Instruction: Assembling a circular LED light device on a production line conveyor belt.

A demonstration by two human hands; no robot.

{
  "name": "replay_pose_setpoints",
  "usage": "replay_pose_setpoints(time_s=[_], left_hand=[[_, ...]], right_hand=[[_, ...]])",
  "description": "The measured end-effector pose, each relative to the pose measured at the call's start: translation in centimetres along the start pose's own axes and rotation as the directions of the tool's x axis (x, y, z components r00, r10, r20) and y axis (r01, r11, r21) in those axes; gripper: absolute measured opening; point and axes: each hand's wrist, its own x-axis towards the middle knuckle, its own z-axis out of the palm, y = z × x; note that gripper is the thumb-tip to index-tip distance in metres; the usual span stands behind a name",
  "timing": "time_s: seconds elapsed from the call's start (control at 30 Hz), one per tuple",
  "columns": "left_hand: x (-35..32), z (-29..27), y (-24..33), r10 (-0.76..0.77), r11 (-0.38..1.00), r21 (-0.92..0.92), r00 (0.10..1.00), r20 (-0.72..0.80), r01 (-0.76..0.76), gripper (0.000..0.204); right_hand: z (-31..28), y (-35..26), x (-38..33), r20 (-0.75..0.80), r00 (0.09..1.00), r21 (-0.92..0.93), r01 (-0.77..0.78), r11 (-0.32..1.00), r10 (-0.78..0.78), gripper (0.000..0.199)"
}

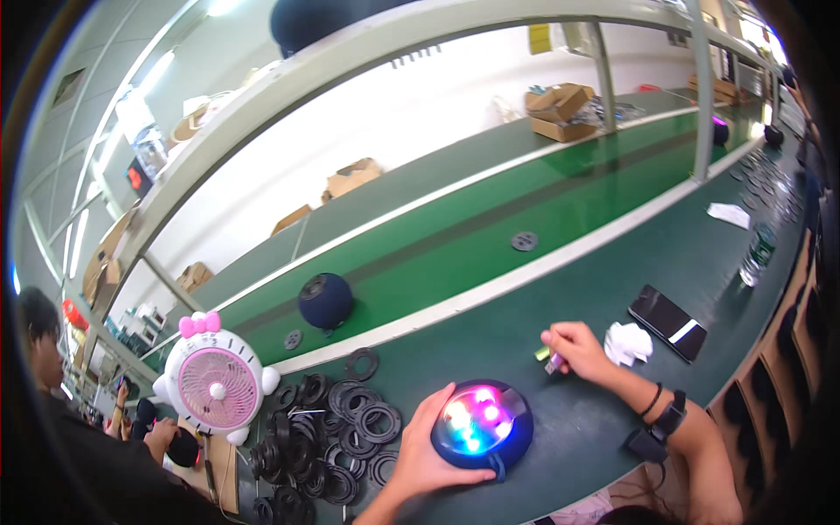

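Observation:
My left hand (423,457) grips the side of a round dark-blue speaker (520,437) on the bench, thumb near its front and fingers along its left edge. Multicoloured lights glow under its clear top, and a short blue strap hangs at its front. To the right and farther back, my right hand (575,352) pinches a small USB stick (553,364) with a metal plug and green and purple parts. It is held above the bench, apart from the speaker. Left of my left hand lies a heap of black rings (354,409).
A pink and white fan (217,391) stands beyond the rings. Another blue speaker (325,300) sits on the green conveyor belt (437,248). Right of my right hand are crumpled tissue (627,343), a phone (668,322) and a bottle (757,255). Someone sits at far left.

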Motion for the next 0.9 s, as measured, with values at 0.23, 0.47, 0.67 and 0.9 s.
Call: replay_pose_setpoints(time_s=[0.23,0.47,0.67,0.9], left_hand=[[14.5,-5.0,-8.0,-0.009,1.000,-0.020,0.946,-0.323,0.003,0.117],[23.1,-2.9,-16.1,-0.144,0.950,0.152,0.812,-0.566,0.274,0.121],[24.0,-1.8,-16.4,-0.185,0.915,0.216,0.829,-0.528,0.341,0.117],[18.6,-9.9,-17.7,-0.175,0.253,0.748,0.789,-0.588,0.614,0.086]], right_hand=[[2.1,1.5,-1.4,0.306,0.921,-0.508,0.374,0.776,-0.243,0.027],[2.6,1.0,-1.6,0.400,0.869,-0.576,0.486,0.657,-0.292,0.030],[1.8,1.8,-0.8,0.368,0.888,-0.568,0.450,0.689,-0.277,0.026],[2.0,2.0,-0.2,0.363,0.903,-0.634,0.419,0.650,-0.229,0.031]])
